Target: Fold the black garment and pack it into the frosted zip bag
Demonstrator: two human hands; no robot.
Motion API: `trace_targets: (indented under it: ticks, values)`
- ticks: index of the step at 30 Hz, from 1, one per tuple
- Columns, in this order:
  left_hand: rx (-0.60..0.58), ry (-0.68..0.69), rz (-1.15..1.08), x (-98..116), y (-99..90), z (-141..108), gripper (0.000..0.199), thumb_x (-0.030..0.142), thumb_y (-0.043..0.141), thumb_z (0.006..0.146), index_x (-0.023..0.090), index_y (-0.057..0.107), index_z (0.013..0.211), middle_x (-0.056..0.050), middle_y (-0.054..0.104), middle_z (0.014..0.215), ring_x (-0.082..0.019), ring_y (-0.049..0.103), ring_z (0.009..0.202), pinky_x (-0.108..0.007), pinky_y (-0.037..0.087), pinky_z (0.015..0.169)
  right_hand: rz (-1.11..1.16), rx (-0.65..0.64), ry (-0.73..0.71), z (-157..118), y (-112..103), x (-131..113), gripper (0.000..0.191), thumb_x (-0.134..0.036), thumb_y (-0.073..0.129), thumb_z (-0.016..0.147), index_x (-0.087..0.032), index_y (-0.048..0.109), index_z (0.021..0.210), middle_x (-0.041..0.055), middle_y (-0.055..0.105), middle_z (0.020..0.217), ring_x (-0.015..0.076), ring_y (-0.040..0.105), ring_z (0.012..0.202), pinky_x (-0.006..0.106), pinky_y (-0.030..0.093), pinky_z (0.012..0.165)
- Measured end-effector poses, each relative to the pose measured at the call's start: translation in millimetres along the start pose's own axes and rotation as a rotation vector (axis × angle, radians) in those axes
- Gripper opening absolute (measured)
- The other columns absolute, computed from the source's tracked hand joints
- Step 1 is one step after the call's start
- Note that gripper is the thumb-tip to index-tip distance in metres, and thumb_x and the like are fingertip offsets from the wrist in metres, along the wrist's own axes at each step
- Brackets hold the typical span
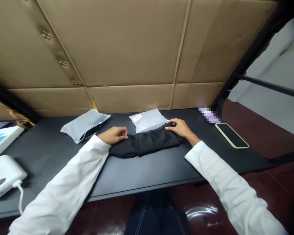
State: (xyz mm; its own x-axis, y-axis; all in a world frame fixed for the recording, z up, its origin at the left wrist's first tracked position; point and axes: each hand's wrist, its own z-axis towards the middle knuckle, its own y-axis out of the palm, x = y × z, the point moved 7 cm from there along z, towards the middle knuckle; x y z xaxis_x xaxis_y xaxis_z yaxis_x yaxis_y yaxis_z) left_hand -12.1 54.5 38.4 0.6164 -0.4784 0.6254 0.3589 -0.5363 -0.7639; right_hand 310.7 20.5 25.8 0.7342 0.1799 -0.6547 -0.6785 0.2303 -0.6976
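A folded piece of black cloth point(147, 142) lies in a long strip across the dark table; its exact kind of garment does not show. My left hand point(114, 134) pinches its upper left edge, fingers curled. At the upper right end, my right hand point(179, 127) grips the cloth between thumb and fingers. Just behind the cloth is a frosted plastic bag point(149, 119) with a small white label. To the left of it rests another frosted zip bag point(84, 123), its mouth gaping toward my left hand.
A phone point(232, 135) lies at the table's right end, beside a blurred purple item point(209, 115). A white device point(5, 176) with a cable and a white box point(3, 138) are at the left. Behind the table point(147, 176) stands a cardboard panel point(132, 49).
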Motion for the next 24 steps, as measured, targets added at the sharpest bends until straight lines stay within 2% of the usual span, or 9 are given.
trace_targets:
  ticks: [3, 6, 11, 14, 18, 21, 24]
  values:
    - [0.006, 0.005, 0.099, 6, -1.6, -2, 0.046, 0.064, 0.055, 0.080, 0.018, 0.055, 0.080, 0.000, 0.058, 0.069, -0.014, 0.050, 0.063, -0.023, 0.037, 0.059, -0.035, -0.027, -0.042, -1, 1, -3, 0.029, -0.042, 0.071, 0.079, -0.021, 0.075, 0.099, 0.0055, 0.072, 0.094, 0.0195, 0.064, 0.082, 0.032, 0.049, 0.079]
    - [-0.036, -0.014, 0.120, 8, 0.0, -3, 0.051, 0.069, 0.054, 0.080, 0.018, 0.057, 0.085, 0.001, 0.058, 0.068, -0.014, 0.050, 0.063, -0.023, 0.038, 0.059, -0.079, -0.072, -0.086, 0, 3, -3, 0.028, -0.043, 0.068, 0.082, -0.022, 0.075, 0.100, 0.0048, 0.069, 0.089, 0.0189, 0.062, 0.081, 0.031, 0.047, 0.078]
    - [-0.041, -0.025, 0.179, 5, 0.8, -4, 0.065, 0.073, 0.071, 0.060, 0.018, 0.059, 0.092, -0.001, 0.060, 0.077, -0.015, 0.052, 0.066, -0.025, 0.040, 0.062, -0.094, -0.123, -0.081, 0, 2, 0, 0.025, -0.043, 0.072, 0.079, -0.019, 0.073, 0.086, 0.0056, 0.068, 0.087, 0.0191, 0.061, 0.082, 0.030, 0.046, 0.076]
    - [-0.018, -0.042, 0.258, 4, 0.2, -3, 0.061, 0.072, 0.073, 0.057, 0.018, 0.058, 0.082, -0.001, 0.059, 0.076, -0.016, 0.051, 0.066, -0.026, 0.038, 0.062, -0.055, -0.151, -0.062, 0, -2, 0, 0.027, -0.045, 0.070, 0.080, -0.018, 0.070, 0.084, 0.0058, 0.070, 0.090, 0.0195, 0.063, 0.083, 0.030, 0.046, 0.078]
    - [-0.053, -0.118, 0.333, 1, -1.4, -5, 0.056, 0.072, 0.067, 0.062, 0.020, 0.049, 0.063, 0.000, 0.052, 0.063, -0.016, 0.046, 0.061, -0.026, 0.031, 0.058, -0.014, -0.175, -0.008, -2, -9, 2, 0.030, -0.049, 0.068, 0.081, -0.019, 0.069, 0.088, 0.0058, 0.072, 0.093, 0.0219, 0.065, 0.088, 0.031, 0.047, 0.079]
    - [-0.135, -0.131, 0.261, 0, -2.9, -10, 0.052, 0.067, 0.068, 0.064, 0.020, 0.045, 0.060, 0.002, 0.047, 0.058, -0.014, 0.043, 0.059, -0.026, 0.030, 0.055, 0.003, -0.198, 0.033, -3, -12, 3, 0.031, -0.049, 0.070, 0.079, -0.020, 0.070, 0.091, 0.0062, 0.073, 0.098, 0.0239, 0.066, 0.095, 0.032, 0.047, 0.081]
    - [-0.284, -0.097, 0.018, -1, -0.2, -19, 0.046, 0.058, 0.070, 0.063, 0.020, 0.044, 0.065, 0.003, 0.050, 0.060, -0.014, 0.048, 0.060, -0.025, 0.035, 0.056, 0.060, -0.293, 0.057, -5, -9, 3, 0.034, -0.050, 0.074, 0.075, -0.020, 0.072, 0.090, 0.0049, 0.072, 0.094, 0.0239, 0.065, 0.097, 0.032, 0.047, 0.083]
